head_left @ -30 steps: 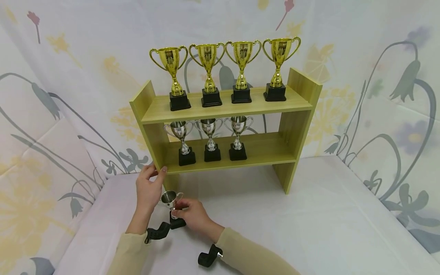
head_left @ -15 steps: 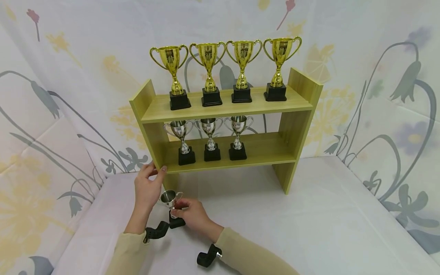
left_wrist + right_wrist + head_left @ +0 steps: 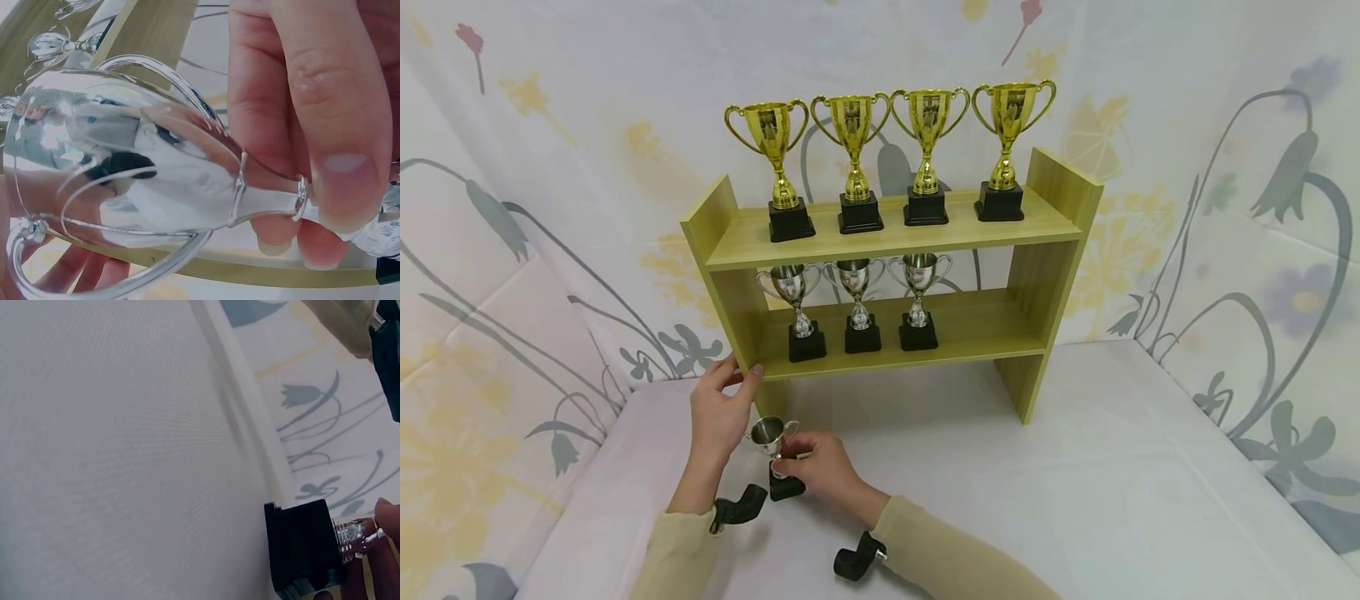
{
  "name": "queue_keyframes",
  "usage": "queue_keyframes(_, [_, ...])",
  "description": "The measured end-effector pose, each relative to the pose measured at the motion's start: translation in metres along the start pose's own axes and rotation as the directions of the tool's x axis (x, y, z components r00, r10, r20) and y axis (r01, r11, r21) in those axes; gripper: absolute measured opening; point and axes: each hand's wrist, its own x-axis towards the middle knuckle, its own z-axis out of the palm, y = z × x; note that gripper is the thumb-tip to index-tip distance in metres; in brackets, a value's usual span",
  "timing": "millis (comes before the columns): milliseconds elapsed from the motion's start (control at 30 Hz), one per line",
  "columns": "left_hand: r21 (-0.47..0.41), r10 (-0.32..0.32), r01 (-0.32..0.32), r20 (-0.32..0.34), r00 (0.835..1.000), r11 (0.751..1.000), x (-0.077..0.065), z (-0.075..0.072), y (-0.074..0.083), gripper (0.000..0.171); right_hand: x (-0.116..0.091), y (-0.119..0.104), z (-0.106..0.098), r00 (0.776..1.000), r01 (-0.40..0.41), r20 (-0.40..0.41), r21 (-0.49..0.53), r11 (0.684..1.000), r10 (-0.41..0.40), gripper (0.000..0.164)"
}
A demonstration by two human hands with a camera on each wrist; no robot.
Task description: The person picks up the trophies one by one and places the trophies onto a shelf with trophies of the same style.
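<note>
My right hand (image 3: 827, 471) pinches the stem of a small silver trophy cup (image 3: 769, 433) in front of the shelf's left leg. The cup has two handles and a black base (image 3: 303, 544), which stands out over the white cloth in the right wrist view. In the left wrist view the shiny bowl (image 3: 119, 162) looms large, with the right thumb (image 3: 344, 162) across the stem. My left hand (image 3: 721, 412) grips the left side panel of the wooden shelf (image 3: 895, 362), thumb on the front edge and fingers round the outside.
Several gold trophy cups (image 3: 853, 133) line the top board. On the middle board stand three silver trophy cups (image 3: 859, 292), left of a bare stretch of board (image 3: 988, 325). White cloth (image 3: 1075, 500) covers the table; flowered fabric (image 3: 1210, 250) hangs behind and at the sides.
</note>
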Motion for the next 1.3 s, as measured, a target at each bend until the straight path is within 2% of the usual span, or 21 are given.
queue_keyframes(767, [-0.015, 0.03, -0.03, -0.004, 1.0, 0.999, 0.001, -0.001, -0.003, 0.038, -0.006, -0.006, -0.009, 1.0, 0.032, 0.001, -0.013, 0.999, -0.032, 0.01])
queue_keyframes(1300, [-0.054, 0.038, -0.039, -0.004, 0.999, 0.998, 0.001, 0.0, -0.003, 0.036, -0.015, -0.023, -0.03, 0.998, 0.065, 0.018, -0.057, 0.996, -0.064, 0.008])
